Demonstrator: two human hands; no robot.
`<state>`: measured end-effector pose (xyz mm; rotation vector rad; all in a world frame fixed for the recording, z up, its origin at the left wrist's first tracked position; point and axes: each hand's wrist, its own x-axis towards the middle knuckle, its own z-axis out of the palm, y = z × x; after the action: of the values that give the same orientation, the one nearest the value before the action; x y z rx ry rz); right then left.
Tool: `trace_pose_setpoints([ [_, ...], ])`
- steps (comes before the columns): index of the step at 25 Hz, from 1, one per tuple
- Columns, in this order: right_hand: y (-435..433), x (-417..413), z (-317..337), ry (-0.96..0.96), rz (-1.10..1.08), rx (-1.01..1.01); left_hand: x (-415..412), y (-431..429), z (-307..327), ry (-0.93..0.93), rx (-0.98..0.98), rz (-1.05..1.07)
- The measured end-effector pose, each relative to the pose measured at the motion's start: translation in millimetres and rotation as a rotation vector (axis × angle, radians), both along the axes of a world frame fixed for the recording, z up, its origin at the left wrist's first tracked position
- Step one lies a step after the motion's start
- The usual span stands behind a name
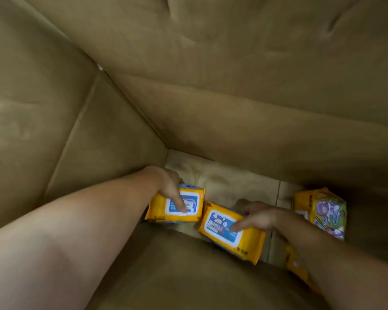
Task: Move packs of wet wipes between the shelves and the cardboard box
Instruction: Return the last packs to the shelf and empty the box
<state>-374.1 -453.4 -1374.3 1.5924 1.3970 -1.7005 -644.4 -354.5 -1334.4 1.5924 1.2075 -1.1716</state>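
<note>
I look down into a deep cardboard box (233, 113). My left hand (169, 186) grips a yellow pack of wet wipes (189, 211) with a blue-and-white lid label, thumb across the label, low near the box's left wall. My right hand (258, 217) holds a second yellow pack of wet wipes (217, 227) of the same kind, tilted, just right of the first. A third pack (327, 211), yellow with a purple cartoon print, stands on edge at the right of the box floor. Another yellow pack (297, 268) shows partly under my right forearm.
The box's brown walls rise on all sides, and its near wall (177, 276) covers the lower middle of the view. A bare strip of box floor (222, 182) lies behind the packs. No shelves are in view.
</note>
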Motion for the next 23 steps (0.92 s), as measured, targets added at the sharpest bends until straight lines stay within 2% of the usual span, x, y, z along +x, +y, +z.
trace_pose_setpoints([
  [4, 15.5, 19.4, 63.9, -0.002, -0.163, 0.072, 0.2, 1.8, 57.4, -0.044, 0.027, 0.221],
  [7, 10.3, 37.5, 156.3, 0.031, -0.313, 0.07, -1.7, -13.4, 139.9, -0.113, 0.067, 0.394],
  [14, -35.4, 61.2, 435.3, 0.216, -0.592, 0.054, -3.7, -57.1, 411.7, -0.346, 0.116, 0.757],
  [18, -62.2, 67.4, 591.5, 0.374, -0.758, 0.15, -0.3, -76.2, 569.2, -0.527, 0.16, 0.972],
  [23, -80.3, 76.7, 756.9, 0.579, -0.994, 0.346, 21.3, -87.5, 735.2, -0.762, 0.257, 1.3],
])
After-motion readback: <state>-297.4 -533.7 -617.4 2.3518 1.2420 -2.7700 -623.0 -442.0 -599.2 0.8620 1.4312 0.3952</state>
